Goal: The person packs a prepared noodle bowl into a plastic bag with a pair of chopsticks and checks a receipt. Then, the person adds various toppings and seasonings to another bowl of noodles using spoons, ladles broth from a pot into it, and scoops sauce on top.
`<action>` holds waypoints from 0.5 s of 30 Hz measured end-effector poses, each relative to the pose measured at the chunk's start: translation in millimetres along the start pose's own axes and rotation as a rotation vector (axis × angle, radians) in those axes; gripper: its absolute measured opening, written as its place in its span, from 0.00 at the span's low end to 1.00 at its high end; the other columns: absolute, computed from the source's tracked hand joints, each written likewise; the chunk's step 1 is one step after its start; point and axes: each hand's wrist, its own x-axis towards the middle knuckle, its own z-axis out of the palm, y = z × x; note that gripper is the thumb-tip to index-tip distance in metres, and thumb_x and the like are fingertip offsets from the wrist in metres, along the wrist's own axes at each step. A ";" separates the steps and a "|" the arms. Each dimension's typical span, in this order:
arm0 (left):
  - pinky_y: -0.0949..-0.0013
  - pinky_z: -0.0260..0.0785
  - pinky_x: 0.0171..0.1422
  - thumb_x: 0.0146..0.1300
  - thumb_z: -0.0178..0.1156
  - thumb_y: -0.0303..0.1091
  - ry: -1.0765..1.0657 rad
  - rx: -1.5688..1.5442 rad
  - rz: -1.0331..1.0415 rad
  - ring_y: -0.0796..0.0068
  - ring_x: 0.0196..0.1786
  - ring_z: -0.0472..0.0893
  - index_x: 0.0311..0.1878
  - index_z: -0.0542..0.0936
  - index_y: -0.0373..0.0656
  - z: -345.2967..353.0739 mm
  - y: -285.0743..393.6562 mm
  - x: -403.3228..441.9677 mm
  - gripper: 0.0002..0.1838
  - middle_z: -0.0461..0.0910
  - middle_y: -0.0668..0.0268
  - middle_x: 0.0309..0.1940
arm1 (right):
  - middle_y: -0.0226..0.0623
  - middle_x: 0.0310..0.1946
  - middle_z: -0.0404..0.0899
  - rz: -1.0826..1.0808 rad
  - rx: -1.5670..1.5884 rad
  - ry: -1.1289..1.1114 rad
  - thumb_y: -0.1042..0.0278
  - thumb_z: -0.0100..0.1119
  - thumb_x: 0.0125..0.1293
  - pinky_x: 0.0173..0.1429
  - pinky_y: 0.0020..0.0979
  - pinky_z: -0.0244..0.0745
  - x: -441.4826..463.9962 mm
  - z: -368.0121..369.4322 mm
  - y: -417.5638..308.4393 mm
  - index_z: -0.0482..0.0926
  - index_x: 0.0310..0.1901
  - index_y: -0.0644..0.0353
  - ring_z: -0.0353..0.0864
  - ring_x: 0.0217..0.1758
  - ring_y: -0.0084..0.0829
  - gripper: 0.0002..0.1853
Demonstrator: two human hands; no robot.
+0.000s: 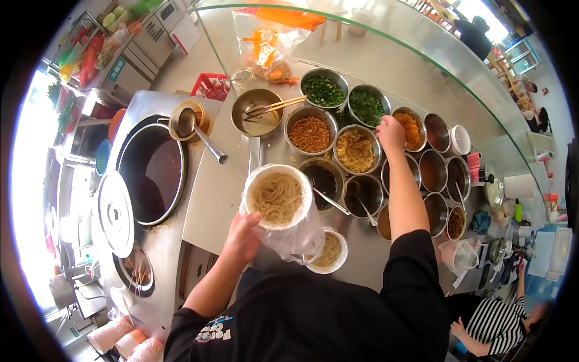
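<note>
My left hand (pixel 242 234) grips a white bowl of noodles (pixel 277 196), lined with a clear plastic bag that hangs off its right side. The bowl is held up over the counter, tilted toward me. My right hand (pixel 392 134) reaches forward, its fingertips pinched at the near right edge of a metal bowl of chopped greens (pixel 367 104). A bowl of orange shreds (pixel 409 128) lies just right of that hand. Below the held bowl, a second white bowl of noodles (pixel 329 252) stands on the counter, partly covered by the bag.
Metal tubs of toppings and sauces crowd the counter, including fried beans (pixel 309 134) and chopped yellow pickle (pixel 354 151). A saucepan (pixel 257 111) holds chopsticks. Left stand a large soup pot (pixel 151 172) and a ladle (pixel 202 136). A glass screen (pixel 422 51) edges the counter. A person in stripes (pixel 491 326) is at right.
</note>
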 end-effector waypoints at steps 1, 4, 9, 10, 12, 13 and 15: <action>0.61 0.62 0.70 0.62 0.59 0.38 0.011 -0.002 -0.002 0.64 0.64 0.73 0.68 0.64 0.34 -1.7 -0.8 1.6 0.33 0.73 0.58 0.62 | 0.43 0.32 0.84 0.001 -0.001 -0.011 0.73 0.52 0.67 0.36 0.34 0.77 -8.1 -4.0 -6.3 0.80 0.48 0.62 0.84 0.33 0.36 0.11; 0.60 0.62 0.69 0.63 0.59 0.38 -0.015 -0.025 -0.034 0.64 0.63 0.73 0.67 0.65 0.35 -7.7 -6.5 15.7 0.31 0.74 0.58 0.61 | 0.40 0.33 0.84 -0.405 -0.309 0.260 0.72 0.52 0.67 0.39 0.34 0.77 -41.0 -36.3 -34.2 0.80 0.50 0.59 0.84 0.34 0.33 0.13; 0.62 0.59 0.70 0.61 0.60 0.37 0.043 -0.008 -0.132 0.66 0.65 0.70 0.69 0.62 0.34 -3.2 -4.1 35.9 0.34 0.72 0.59 0.62 | 0.43 0.36 0.83 -0.437 -0.063 -0.072 0.71 0.53 0.65 0.45 0.42 0.76 -88.5 7.4 -79.0 0.81 0.45 0.56 0.83 0.40 0.46 0.10; 0.62 0.60 0.69 0.62 0.60 0.37 0.064 0.005 -0.145 0.67 0.64 0.71 0.68 0.63 0.34 -4.0 -4.4 39.7 0.33 0.73 0.60 0.61 | 0.45 0.38 0.83 -0.465 -0.121 -0.049 0.71 0.52 0.65 0.47 0.45 0.75 -88.7 29.0 -76.7 0.82 0.45 0.57 0.82 0.43 0.48 0.10; 0.63 0.61 0.69 0.62 0.60 0.37 0.069 0.020 -0.132 0.68 0.62 0.72 0.67 0.64 0.34 -4.8 -4.0 43.8 0.32 0.74 0.60 0.59 | 0.47 0.40 0.83 -0.377 -0.190 -0.114 0.71 0.51 0.65 0.48 0.47 0.74 -89.5 56.3 -80.8 0.82 0.46 0.57 0.81 0.44 0.49 0.12; 0.63 0.62 0.68 0.63 0.59 0.36 0.074 0.029 -0.123 0.69 0.61 0.73 0.66 0.65 0.34 -4.9 -2.3 45.6 0.30 0.75 0.61 0.57 | 0.47 0.40 0.83 -0.333 -0.176 -0.180 0.71 0.51 0.65 0.49 0.48 0.74 -88.6 65.0 -84.3 0.82 0.46 0.58 0.81 0.44 0.50 0.12; 0.63 0.63 0.67 0.63 0.59 0.36 0.076 0.039 -0.108 0.69 0.60 0.74 0.65 0.66 0.34 -4.5 0.9 48.4 0.30 0.75 0.61 0.57 | 0.45 0.38 0.84 -0.250 -0.102 -0.312 0.71 0.51 0.65 0.47 0.45 0.75 -85.0 75.4 -85.8 0.82 0.47 0.59 0.82 0.41 0.47 0.12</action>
